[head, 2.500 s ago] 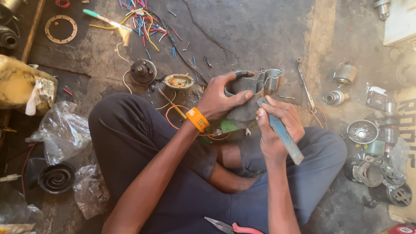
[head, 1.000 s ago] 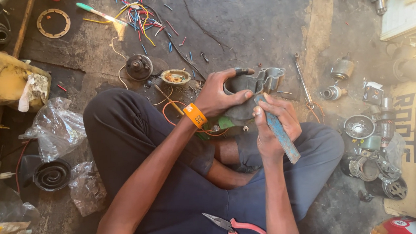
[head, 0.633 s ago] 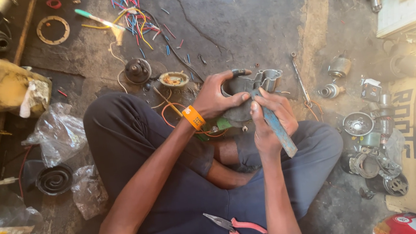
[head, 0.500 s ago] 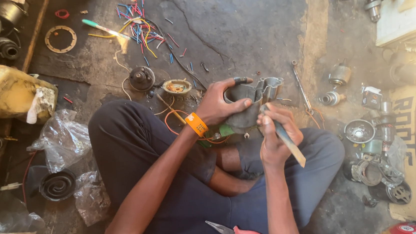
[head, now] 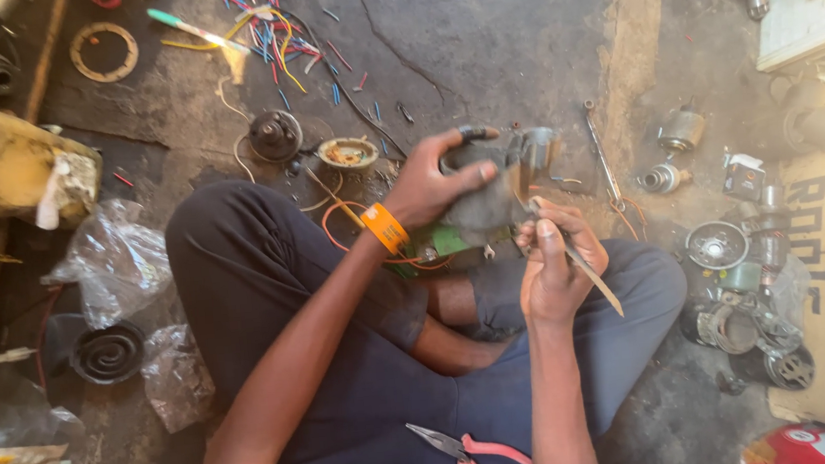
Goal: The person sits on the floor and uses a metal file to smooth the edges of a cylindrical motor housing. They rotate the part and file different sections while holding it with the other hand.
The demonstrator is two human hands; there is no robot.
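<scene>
Motor part (head: 499, 180) in left grip (head: 433, 182)

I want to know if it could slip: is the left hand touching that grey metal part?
Touching. The head view shows the left hand wrapped over the grey metal part, fingers curled around its top edge.

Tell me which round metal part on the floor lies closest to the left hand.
The shallow round part with the orange-brown centre, just left of the left hand. The dark disc beside it lies farther left; the silver parts sit across on the right.
</scene>
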